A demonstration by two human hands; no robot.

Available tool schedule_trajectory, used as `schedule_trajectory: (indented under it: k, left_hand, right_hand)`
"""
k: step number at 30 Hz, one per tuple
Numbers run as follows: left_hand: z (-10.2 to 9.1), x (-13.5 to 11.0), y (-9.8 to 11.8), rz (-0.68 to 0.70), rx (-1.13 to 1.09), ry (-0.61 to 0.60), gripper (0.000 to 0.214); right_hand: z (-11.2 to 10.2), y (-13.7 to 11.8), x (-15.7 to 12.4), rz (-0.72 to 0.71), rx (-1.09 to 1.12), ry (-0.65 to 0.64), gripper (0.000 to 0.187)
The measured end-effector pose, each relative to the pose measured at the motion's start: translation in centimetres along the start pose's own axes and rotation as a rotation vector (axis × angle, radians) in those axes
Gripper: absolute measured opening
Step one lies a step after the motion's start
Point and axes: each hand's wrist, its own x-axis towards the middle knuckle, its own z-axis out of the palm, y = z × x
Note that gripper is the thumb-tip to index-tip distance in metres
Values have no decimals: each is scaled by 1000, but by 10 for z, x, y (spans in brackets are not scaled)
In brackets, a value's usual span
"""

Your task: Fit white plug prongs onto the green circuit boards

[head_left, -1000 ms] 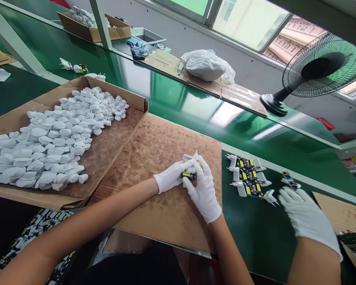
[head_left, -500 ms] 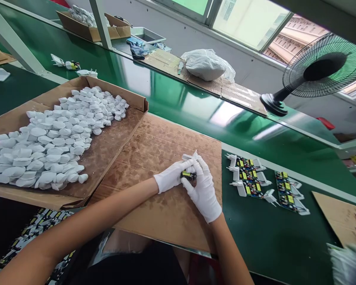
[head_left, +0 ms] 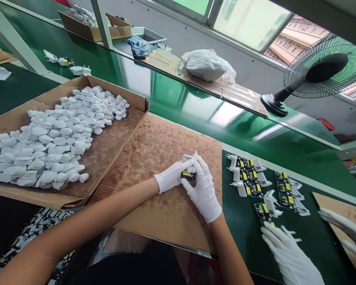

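Both my hands wear white gloves and meet over a brown cardboard sheet. My left hand and my right hand are closed together on one small circuit board with a white plug piece. To the left lies an open cardboard box holding a heap of white plastic caps. To the right, on the green bench, several finished boards with white plugs lie in rows.
A co-worker's gloved hands reach in at the lower right, laying a board down by the rows. A black fan stands on the green conveyor. A white bag and another carton sit beyond. More boards fill a bin at lower left.
My hands stayed in place on the board. The co-worker's hand left, then came back with another board near the rows, which have grown. Parts on the far conveyor drifted left.
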Motion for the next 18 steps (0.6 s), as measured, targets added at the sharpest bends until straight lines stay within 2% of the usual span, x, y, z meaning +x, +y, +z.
schedule_trajectory:
  k: [11,15,18]
  left_hand:
    - [3,-2,2,-24,-26,12,28]
    - [7,-4,4,-84,15,53,32]
    - [5,-1,3,-75,-27,75,33]
  right_hand:
    - [0,0,1,-9,-6,0,68]
    - [0,-1,4,-57,-58,70,78]
    - [0,-2,5,-42,-96,128,73]
